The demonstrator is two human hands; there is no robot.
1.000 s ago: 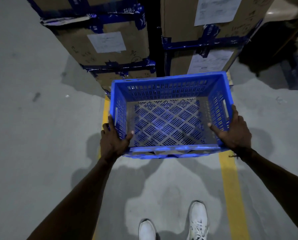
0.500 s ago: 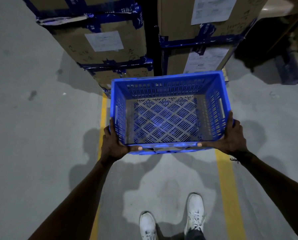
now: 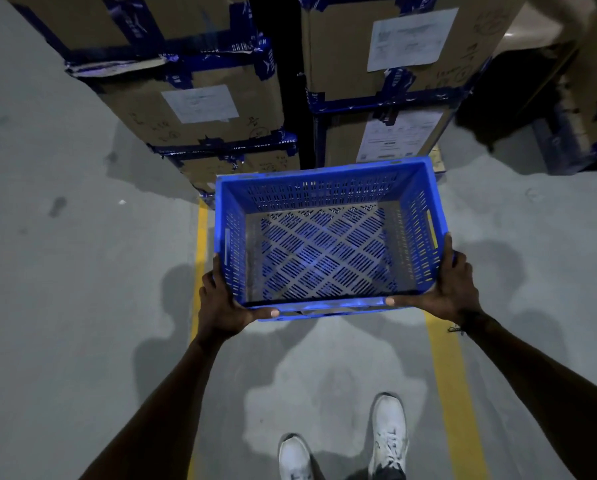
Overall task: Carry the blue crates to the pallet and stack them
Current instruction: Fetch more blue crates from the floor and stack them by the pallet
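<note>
An empty blue crate (image 3: 328, 188) with slotted walls and a lattice floor hangs in the air in front of me, roughly level, above the grey floor. My left hand (image 3: 220, 306) grips its near left corner, thumb lying along the near rim. My right hand (image 3: 452, 292) grips the near right corner the same way, fingers up the side wall. No pallet is in sight.
Two stacks of taped cardboard boxes, left stack (image 3: 193, 109) and right stack (image 3: 390, 98), stand just beyond the crate with a dark gap between them. Yellow floor lines, one on the left (image 3: 201, 237) and one on the right (image 3: 446, 375), run either side of my white shoes (image 3: 387, 431). More boxes (image 3: 581, 126) sit far right.
My thumbs have moved from inside the crate onto its near rim. The crate has tipped from a forward tilt to more level, and I have shifted slightly nearer the boxes.
</note>
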